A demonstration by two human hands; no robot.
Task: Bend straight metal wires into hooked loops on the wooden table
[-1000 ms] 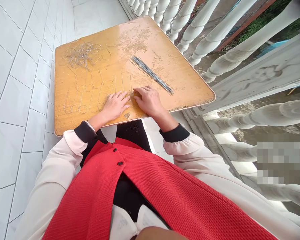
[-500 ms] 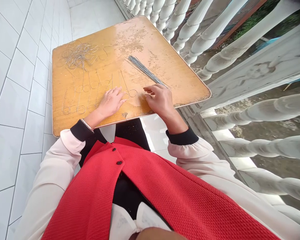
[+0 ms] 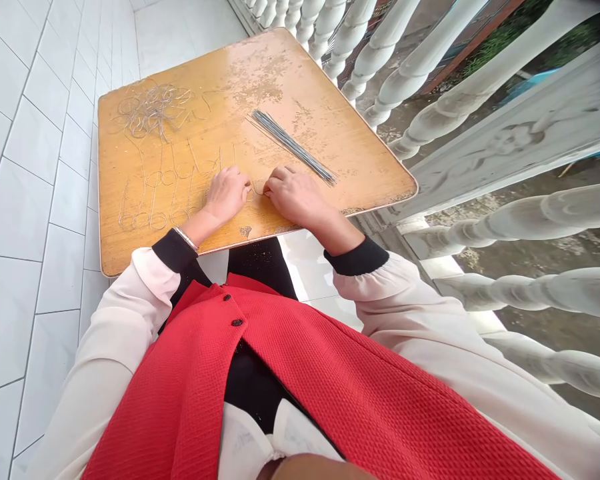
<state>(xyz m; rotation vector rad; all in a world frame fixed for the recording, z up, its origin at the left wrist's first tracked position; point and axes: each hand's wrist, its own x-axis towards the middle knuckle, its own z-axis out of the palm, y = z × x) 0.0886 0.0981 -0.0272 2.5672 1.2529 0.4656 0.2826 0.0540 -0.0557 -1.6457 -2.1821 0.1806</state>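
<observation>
**Worktop** (image 3: 300, 80): wood-veneered, surface worn and flaking. Positions read as a clock centred on it, 12 o'clock at the far edge. Left to right:

- **White tiled floor** (image 3: 35, 220): 9 o'clock, past the worktop's edge.
- **Tangle of wire loops** (image 3: 153, 110): 10 o'clock, lying on the worktop.
- **Row of looped wires** (image 3: 155, 200): 8 o'clock, laid side by side, loops toward the person.
- **Left hand** (image 3: 225, 197): 6 o'clock, fingers curved down, bangle at the wrist.
- **Bent wire** (image 3: 255, 190): 6 o'clock, between the hands, touched by both or very nearly; whether either hand grips it cannot be told.
- **Right hand** (image 3: 295, 197): 6 o'clock, fingers curled inward toward that wire.
- **Bundle of straight wires** (image 3: 290, 143): 2 o'clock, lying diagonally, just above the right hand.
- **White balustrade** (image 3: 380, 60): 2 o'clock, beyond the worktop's edge.
</observation>
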